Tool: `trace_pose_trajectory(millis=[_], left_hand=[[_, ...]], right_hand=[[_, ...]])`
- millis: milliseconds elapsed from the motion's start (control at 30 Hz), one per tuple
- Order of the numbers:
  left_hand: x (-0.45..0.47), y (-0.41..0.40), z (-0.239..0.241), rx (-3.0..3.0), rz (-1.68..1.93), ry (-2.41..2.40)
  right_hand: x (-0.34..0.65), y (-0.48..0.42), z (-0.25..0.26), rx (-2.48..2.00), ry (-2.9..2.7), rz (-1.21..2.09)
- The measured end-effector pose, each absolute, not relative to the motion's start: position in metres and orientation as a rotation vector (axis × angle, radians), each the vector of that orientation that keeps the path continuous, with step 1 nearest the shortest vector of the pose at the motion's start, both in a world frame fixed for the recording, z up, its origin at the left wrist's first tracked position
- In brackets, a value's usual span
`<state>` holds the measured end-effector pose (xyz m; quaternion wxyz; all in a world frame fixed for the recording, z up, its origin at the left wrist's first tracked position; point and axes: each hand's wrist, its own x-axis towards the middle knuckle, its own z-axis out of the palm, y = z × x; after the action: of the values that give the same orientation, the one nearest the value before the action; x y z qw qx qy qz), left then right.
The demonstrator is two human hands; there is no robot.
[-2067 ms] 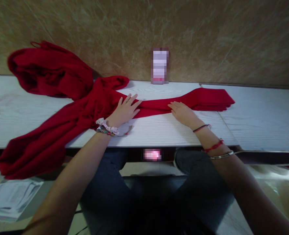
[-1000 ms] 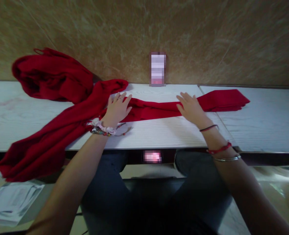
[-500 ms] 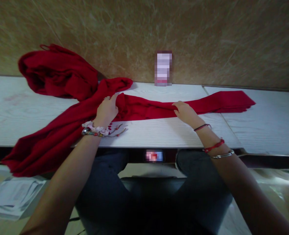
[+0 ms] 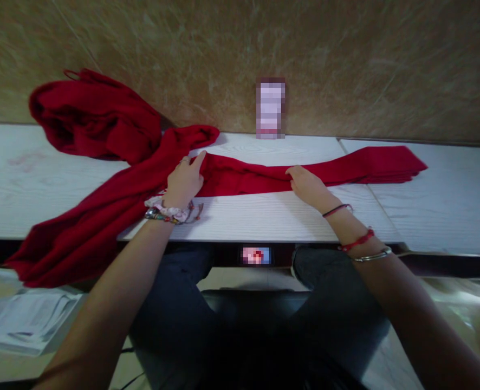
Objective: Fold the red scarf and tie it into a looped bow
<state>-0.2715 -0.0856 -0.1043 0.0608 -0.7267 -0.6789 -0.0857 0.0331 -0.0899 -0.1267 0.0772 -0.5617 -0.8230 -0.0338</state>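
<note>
A long strip of red fabric [image 4: 248,179] runs across the white table, its right end lying in several neat stacked layers. At the strip's left part my left hand [image 4: 186,181] is closed on the fabric, index finger stretched along it; its other fingertips are hidden. Farther right, my right hand [image 4: 308,185] pinches the upper edge of the strip between thumb and fingers. To the left the fabric spreads out loosely and hangs over the table's front edge. A bunched red heap [image 4: 97,122] sits at the back left against the wall.
A blurred-out upright item [image 4: 270,108] leans on the brown marbled wall [image 4: 365,70] behind the white table [image 4: 447,206]. Below the front edge, a small pixelated screen [image 4: 256,255] shows between my knees. A box of papers [image 4: 28,319] stands low at the left.
My left hand has shifted slightly right, its index finger now more extended, and the fabric beside it looks less bunched. My right hand keeps its pinch in nearly the same place.
</note>
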Motion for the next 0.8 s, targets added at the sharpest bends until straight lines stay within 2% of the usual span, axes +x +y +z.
trace_pose_trajectory(millis=[100,300,367,433,533,800], left_hand=[[-0.290,-0.083,-0.093,-2.128,-0.398,-2.097],[-0.317,-0.082,-0.079,-1.664,-0.925,-1.973],[-0.311,-0.082,-0.084,-1.876,-0.867,-1.842],[-0.304,-0.082,-0.093,-2.223,-0.636,-1.733],[-0.306,-0.085,-0.102,-2.363,-0.397,-1.806],[-0.341,-0.105,-0.085,-1.787,-0.756,-2.111]], right_hand=[[0.033,-0.089,-0.127,-1.678,-2.500,-0.112],[0.036,-0.085,-0.132,-1.657,-2.508,-0.093],[0.037,-0.085,-0.133,-1.643,-2.511,-0.100],[0.038,-0.084,-0.134,-1.626,-2.500,-0.106],[0.039,-0.084,-0.135,-1.604,-2.497,-0.102],[0.040,-0.083,-0.138,-1.598,-2.463,-0.083]])
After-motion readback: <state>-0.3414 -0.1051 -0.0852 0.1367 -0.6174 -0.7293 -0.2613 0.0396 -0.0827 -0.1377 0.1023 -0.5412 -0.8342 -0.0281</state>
